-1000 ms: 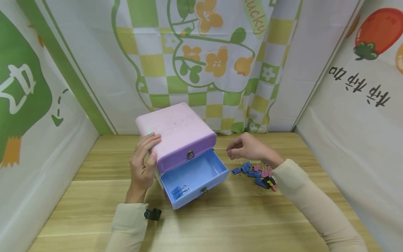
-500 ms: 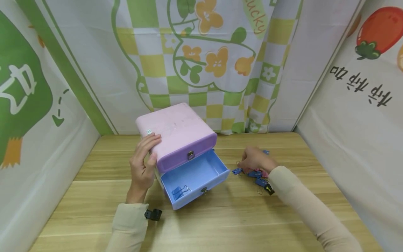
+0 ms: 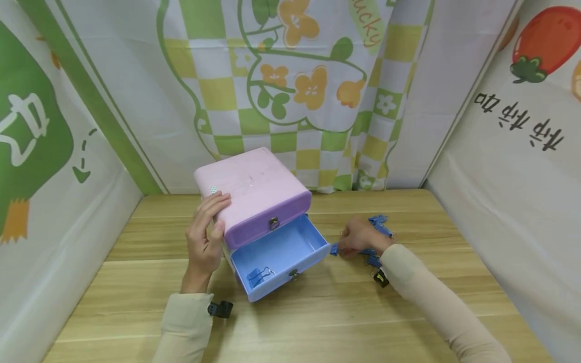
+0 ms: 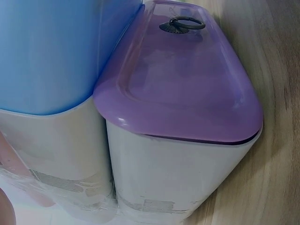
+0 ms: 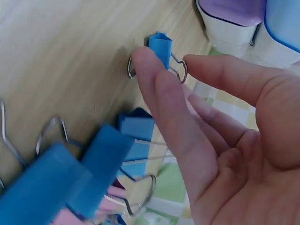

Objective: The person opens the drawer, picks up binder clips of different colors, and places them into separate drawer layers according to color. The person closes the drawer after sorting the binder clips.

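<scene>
A pink-topped drawer box (image 3: 254, 186) stands on the table with its blue drawer (image 3: 290, 247) pulled out. One blue binder clip (image 3: 258, 276) lies in that drawer's front left corner. My left hand (image 3: 204, 239) rests on the box's left edge, fingers over the top and thumb by the front corner. To the right of the drawer, my right hand (image 3: 360, 236) pinches a small blue binder clip (image 5: 160, 47). In the right wrist view its thumb is at one wire handle and its fingertips lie across the clip's body. Other blue clips (image 5: 105, 159) lie beside this hand.
More blue clips (image 3: 380, 225) lie behind the right wrist, and a black and yellow item (image 3: 380, 278) lies in front of it. A purple drawer front (image 4: 187, 79) with a ring pull is below the blue drawer. A patterned curtain (image 3: 308, 141) hangs behind the table.
My right hand has come down from above the clips and into them, then moved slightly left with the small blue clip. Some clips have shifted apart. My left hand stays on the box.
</scene>
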Demonstrator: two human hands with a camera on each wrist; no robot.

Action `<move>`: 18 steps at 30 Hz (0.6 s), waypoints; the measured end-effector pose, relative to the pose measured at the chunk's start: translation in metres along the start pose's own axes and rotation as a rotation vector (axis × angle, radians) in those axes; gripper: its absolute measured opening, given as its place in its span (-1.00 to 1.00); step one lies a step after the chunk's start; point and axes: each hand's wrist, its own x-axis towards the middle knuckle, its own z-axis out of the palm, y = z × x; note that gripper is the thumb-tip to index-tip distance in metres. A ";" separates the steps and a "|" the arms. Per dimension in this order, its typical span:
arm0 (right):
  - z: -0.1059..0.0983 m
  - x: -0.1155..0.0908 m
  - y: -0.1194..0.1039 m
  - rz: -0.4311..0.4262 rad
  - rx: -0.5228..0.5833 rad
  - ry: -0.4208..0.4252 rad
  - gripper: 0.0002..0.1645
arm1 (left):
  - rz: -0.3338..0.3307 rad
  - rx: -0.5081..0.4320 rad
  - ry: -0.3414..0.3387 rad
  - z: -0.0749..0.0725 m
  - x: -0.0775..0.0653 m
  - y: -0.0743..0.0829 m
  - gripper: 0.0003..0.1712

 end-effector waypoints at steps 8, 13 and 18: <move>0.004 0.000 0.005 -0.016 0.207 -0.094 -0.81 | 0.002 -0.002 0.000 -0.001 0.000 0.000 -0.53; 0.000 0.000 0.008 -0.027 0.337 -0.192 -0.74 | 0.004 -0.001 -0.001 -0.001 -0.001 -0.001 -0.53; -0.009 0.001 0.008 -0.001 0.419 -0.234 -0.71 | 0.001 -0.001 -0.004 -0.001 -0.001 -0.001 -0.53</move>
